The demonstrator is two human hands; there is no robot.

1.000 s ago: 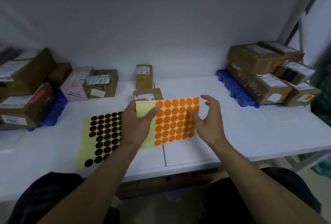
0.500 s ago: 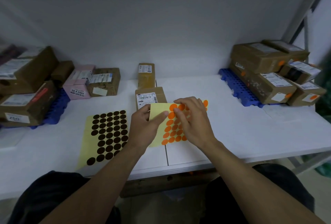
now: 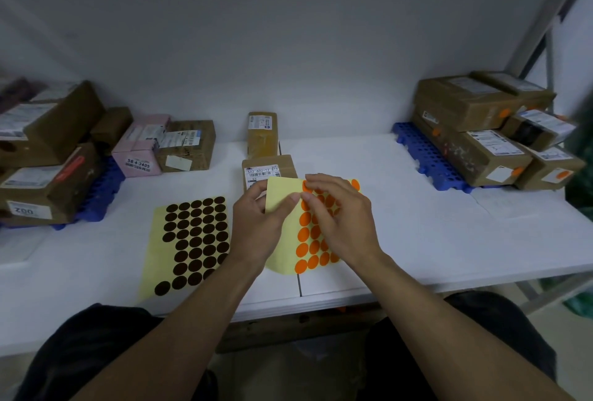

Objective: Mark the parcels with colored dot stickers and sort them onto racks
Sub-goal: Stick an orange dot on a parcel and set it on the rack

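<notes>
My left hand [image 3: 256,227] grips the left edge of a yellow sheet of orange dot stickers [image 3: 308,240], holding it just above the white table [image 3: 417,224]. My right hand [image 3: 340,217] lies over the sheet with curled fingertips on the orange dots near its top. A second yellow sheet with dark brown dots [image 3: 192,240] lies flat on the table to the left. Right behind the orange sheet sits a small brown parcel [image 3: 266,169] with a white barcode label, and a taller brown parcel [image 3: 261,134] stands behind that.
A pink parcel [image 3: 141,147] and a brown parcel [image 3: 189,147] sit at the back left. A blue rack [image 3: 102,188] at the far left holds brown parcels. Another blue rack [image 3: 426,156] at the right holds several brown parcels bearing orange dots. A metal shelf post [image 3: 545,15] rises at the right.
My right hand came down from hovering open beside the sheet onto the orange dots. The sheet has dropped lower in my left hand, uncovering the small parcel behind it.
</notes>
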